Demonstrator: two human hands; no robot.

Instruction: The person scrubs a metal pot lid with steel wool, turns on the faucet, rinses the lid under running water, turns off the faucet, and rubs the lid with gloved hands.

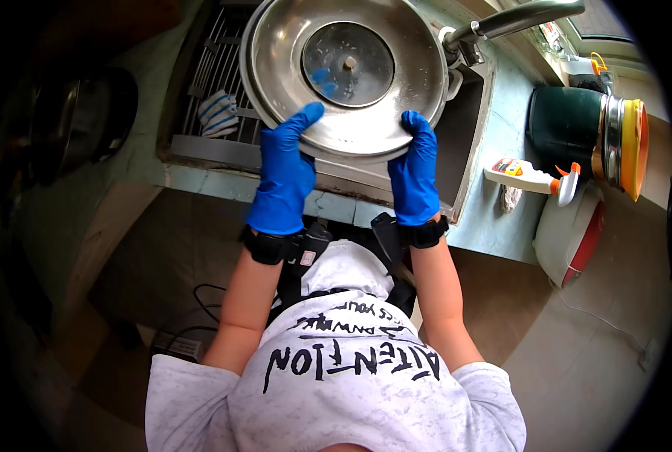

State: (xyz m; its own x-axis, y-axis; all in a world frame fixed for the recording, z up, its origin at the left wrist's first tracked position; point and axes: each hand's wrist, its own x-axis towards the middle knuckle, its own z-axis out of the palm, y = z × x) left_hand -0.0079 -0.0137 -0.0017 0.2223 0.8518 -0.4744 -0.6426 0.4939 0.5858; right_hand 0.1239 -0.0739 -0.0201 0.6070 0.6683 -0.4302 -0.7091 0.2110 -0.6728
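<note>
A wide round stainless steel lid point(419, 83) with a dark glass centre and a small knob is over the sink, water drops on its surface. Another metal rim shows along its left edge, and a loop handle point(454, 83) sticks out on the right; what lies beneath is mostly hidden. My left hand point(285, 173), in a blue glove, grips the near left edge, thumb on top. On the near right edge, my right hand point(416, 169), also gloved in blue, closes the same way. The fingers under the rim are hidden.
A metal faucet point(517, 19) reaches over the sink point(464, 143) from the upper right. Left of the lid, a striped cloth point(218, 114) lies on a drying rack point(208, 68). A spray bottle point(528, 177), a dark green container point(566, 128) and a white-and-red appliance point(569, 233) stand at right.
</note>
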